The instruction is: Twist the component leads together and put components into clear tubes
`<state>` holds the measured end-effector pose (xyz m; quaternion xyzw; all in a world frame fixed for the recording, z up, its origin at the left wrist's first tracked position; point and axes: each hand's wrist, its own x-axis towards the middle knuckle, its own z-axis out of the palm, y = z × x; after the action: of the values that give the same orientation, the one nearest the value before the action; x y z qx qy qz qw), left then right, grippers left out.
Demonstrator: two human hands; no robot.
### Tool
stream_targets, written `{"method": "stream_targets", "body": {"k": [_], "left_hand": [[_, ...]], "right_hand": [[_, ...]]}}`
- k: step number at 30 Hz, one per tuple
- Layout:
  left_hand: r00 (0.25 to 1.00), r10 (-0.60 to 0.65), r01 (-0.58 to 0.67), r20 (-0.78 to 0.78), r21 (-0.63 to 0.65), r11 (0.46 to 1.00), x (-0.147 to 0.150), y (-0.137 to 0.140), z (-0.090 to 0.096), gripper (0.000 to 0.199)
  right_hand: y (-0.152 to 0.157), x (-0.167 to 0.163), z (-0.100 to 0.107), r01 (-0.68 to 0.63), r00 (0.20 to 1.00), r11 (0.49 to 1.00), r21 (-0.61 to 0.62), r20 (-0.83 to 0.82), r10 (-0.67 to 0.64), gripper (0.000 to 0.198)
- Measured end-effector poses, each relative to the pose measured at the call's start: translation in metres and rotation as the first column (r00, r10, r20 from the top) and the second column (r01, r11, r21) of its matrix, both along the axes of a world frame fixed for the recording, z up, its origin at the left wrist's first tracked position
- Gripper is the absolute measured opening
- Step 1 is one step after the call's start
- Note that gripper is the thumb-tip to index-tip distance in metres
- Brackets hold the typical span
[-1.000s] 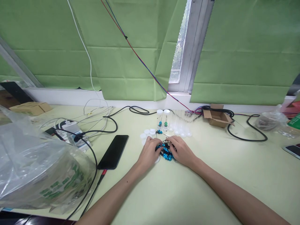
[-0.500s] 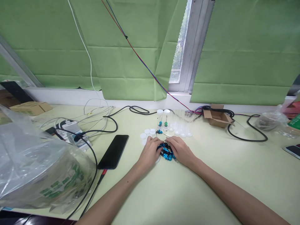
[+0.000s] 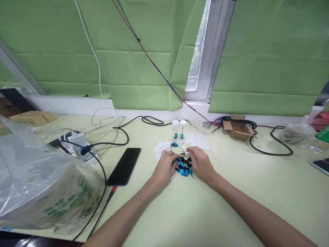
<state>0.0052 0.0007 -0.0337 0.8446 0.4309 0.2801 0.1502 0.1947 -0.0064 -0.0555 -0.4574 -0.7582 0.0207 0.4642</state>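
Note:
In the head view a small pile of blue and black parts (image 3: pixel 184 169) with thin metal shafts lies on the table. My left hand (image 3: pixel 165 166) is at its left side, fingers closed on a small blue part (image 3: pixel 176 160); a thin metal shaft points right from there. At the pile's right side my right hand (image 3: pixel 203 163) has its fingers curled together; a bit of metal shows at the fingertips, too small to name. Just beyond lies a loose blue piece with a metal shaft (image 3: pixel 174 144). Two clear tubes with white caps stand behind, holding a blue piece (image 3: pixel 175 136) and a green piece (image 3: pixel 182 136).
White round caps (image 3: pixel 161 144) lie left of the tubes, and several clear tubes (image 3: pixel 200 142) to their right. A black phone (image 3: pixel 124 167) and a large plastic bag (image 3: pixel 51 192) are at left. Behind at right stands a small open cardboard box (image 3: pixel 239 130) among black cables (image 3: pixel 272 153).
My right hand has shifted slightly right and away from my left, uncovering more black parts and a metal shaft. My left hand stays nearly in place.

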Motion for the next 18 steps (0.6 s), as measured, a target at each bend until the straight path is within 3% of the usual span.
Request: {"method": "stream_targets", "body": {"k": [10, 18], "left_hand": [[0.997, 0.028, -0.034, 0.078, 0.076, 0.997, 0.000, 0.003, -0.005, 0.023], [0.934, 0.145, -0.170, 0.327, 0.049, 0.984, 0.000, 0.001, 0.007, 0.031]], "right_hand": [[0.002, 0.000, 0.000, 0.028, 1.000, 0.999, -0.026, 0.000, -0.028, 0.019], [0.002, 0.001, 0.001, -0.044, 0.998, 0.997, -0.068, 0.041, 0.047, 0.023]]}}
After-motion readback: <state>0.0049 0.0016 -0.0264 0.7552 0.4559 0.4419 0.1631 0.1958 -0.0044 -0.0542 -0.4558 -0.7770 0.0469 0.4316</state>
